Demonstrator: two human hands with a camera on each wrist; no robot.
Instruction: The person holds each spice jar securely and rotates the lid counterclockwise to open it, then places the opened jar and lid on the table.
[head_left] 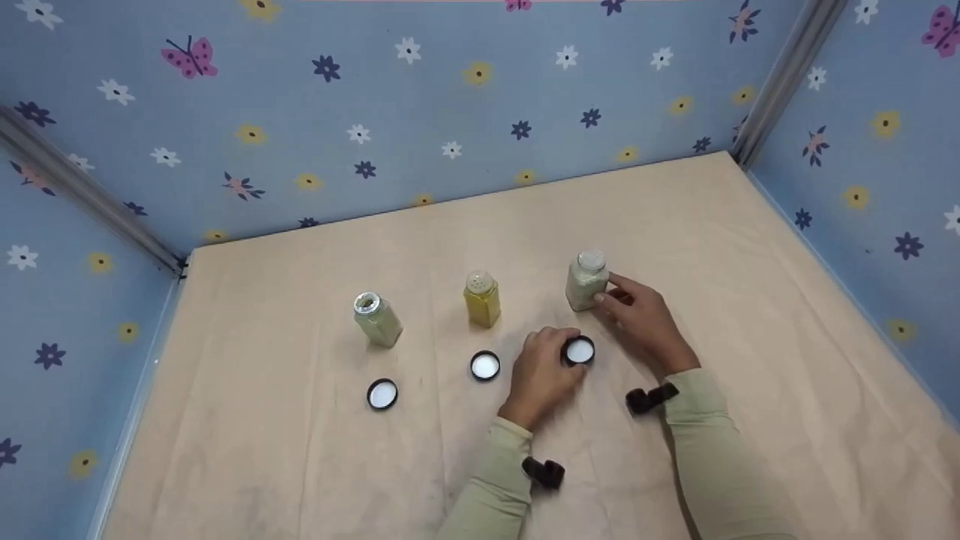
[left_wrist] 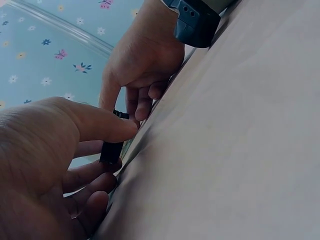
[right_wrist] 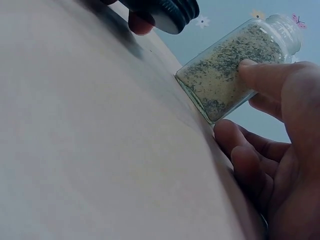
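My left hand (head_left: 546, 375) pinches a black screw lid (head_left: 580, 351) between thumb and fingers, its white inner side facing up. The same lid (left_wrist: 111, 151) shows edge-on in the left wrist view. With thumb and fingers my right hand (head_left: 646, 321) grips the lower part of a glass spice jar (head_left: 586, 285). Speckled green and beige seasoning fills most of that jar (right_wrist: 220, 75) in the right wrist view, and its clear neck carries no black lid. The lid is just in front of the jar, apart from it.
A yellow spice jar (head_left: 482, 304) with a perforated shaker top stands mid-table. Left of it is a green spice jar (head_left: 380, 324) with a silvery rim. Two black lids, a middle lid (head_left: 485, 366) and a left lid (head_left: 382, 394), lie white side up on the beige cloth (head_left: 247, 420). Flowered walls surround the table.
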